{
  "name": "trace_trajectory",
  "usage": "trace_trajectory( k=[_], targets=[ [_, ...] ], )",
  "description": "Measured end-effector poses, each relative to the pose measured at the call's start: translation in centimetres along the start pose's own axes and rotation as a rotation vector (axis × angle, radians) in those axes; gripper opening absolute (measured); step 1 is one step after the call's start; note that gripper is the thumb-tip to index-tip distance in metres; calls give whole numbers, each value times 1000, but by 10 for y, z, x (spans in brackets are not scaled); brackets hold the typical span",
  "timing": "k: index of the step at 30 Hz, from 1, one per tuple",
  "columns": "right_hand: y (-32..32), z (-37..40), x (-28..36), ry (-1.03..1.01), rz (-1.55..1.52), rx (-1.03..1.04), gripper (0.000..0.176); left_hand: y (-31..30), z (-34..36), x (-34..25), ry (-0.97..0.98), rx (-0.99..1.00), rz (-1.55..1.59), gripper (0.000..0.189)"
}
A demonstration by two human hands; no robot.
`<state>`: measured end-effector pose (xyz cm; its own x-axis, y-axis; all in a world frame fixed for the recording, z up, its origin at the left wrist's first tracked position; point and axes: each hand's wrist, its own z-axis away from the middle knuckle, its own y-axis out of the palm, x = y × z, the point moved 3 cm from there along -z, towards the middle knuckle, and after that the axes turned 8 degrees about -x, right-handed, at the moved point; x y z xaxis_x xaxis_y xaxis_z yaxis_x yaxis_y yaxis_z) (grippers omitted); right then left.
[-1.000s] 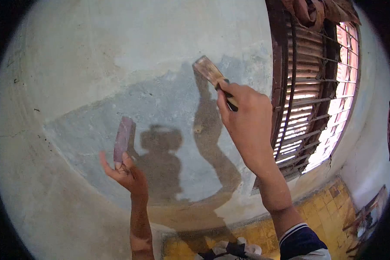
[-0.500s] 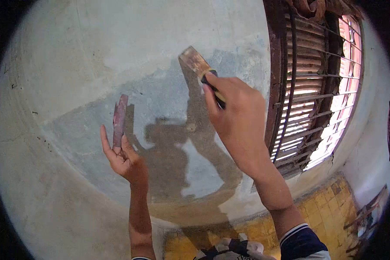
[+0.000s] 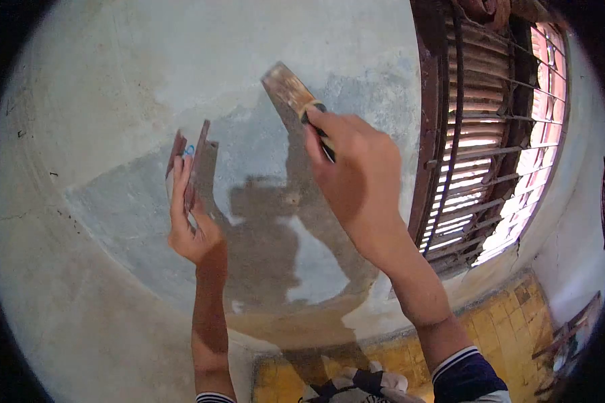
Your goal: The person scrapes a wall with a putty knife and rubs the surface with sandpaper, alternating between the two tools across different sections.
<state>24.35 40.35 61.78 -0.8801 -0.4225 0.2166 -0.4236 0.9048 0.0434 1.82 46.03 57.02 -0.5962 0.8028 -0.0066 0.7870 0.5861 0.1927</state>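
My right hand (image 3: 364, 171) is closed round the black and yellow handle of a putty knife (image 3: 286, 87). Its wide, stained blade points up and left over the upper border of a grey patch (image 3: 363, 101) on the wall. Lower on the left, my left hand (image 3: 196, 236) is raised with a bent strip of reddish-brown sandpaper (image 3: 199, 151) wrapped about the fingers, one edge standing on either side of them. A small blue mark or band (image 3: 189, 150) shows by the fingertips. Both hands cast shadows on the wall.
Right of the patch is a barred window (image 3: 477, 141) with a dark frame and slatted shutter. Yellow floor tiles (image 3: 497, 329) lie below. Dark wooden pieces (image 3: 571, 326) lean at the lower right. Pale wall (image 3: 101, 101) surrounds the patch.
The putty knife and right hand have shifted slightly up and left. My left hand has risen and turned, so the sandpaper now shows edge-on with the fingers between its two sides.
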Motion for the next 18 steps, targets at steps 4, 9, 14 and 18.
trace_trajectory(
  k=[4, 9, 14, 18],
  targets=[
    [-17, -2, 15, 38, -7, 18, 15, 14, -18, 5, 49, 30, -74, 40],
    [-13, 5, 10, 19, 51, 76, 15, 41, -63, 18, 273, -34, -157, 42],
    [-29, 9, 16, 28, 14, 48, 17, 80, -102, 32, 526, 1, -173, 50],
    [-11, 7, 7, 10, 42, 6, 17, 102, -129, 37, 643, -34, -130, 52]
  ],
)
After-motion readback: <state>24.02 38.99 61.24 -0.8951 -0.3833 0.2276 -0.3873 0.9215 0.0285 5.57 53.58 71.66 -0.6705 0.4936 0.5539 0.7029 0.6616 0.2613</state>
